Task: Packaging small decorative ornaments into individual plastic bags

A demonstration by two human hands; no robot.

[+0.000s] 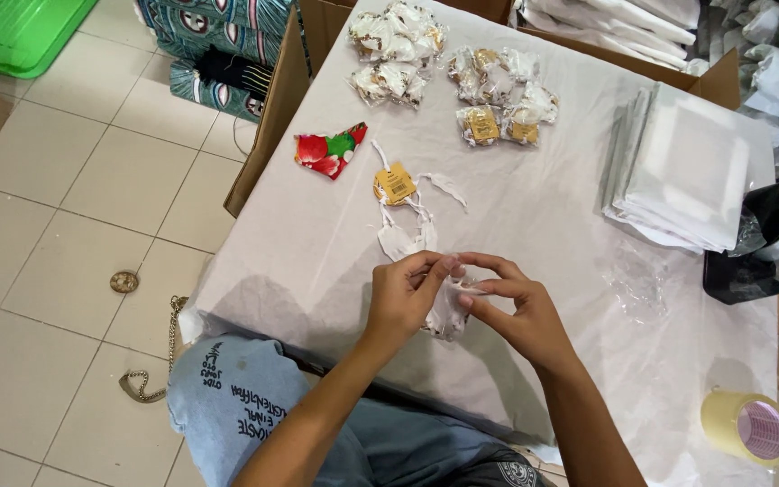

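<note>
We hold a small white fabric piece [448, 307] between both hands, just above the near edge of the table [534, 225], about midway along it: our left hand [403, 298] pinches its upper edge with thumb and fingertips closed on the cloth, and our right hand [520, 302] grips the other side the same way, fingers curled around it. Just beyond the hands, toward the middle of the table, lies another white piece with straps [407, 236], and touching it a yellow tag [395, 183]. Left of that, near the left edge, sits a red and green patterned fabric piece [331, 150]. At the far edge lie clear bagged items [457, 72] in a loose cluster, which we judge to be pieces already packed; the piece in hand and the loose ones look not yet bagged, so the work seems partly done. Toward the right edge we see a stack of white flat sheets [691, 167], a crumpled clear bag [637, 280] nearer us, a black tape dispenser [759, 243] at the right edge and a yellowish tape roll [748, 427] at the near right corner
</note>
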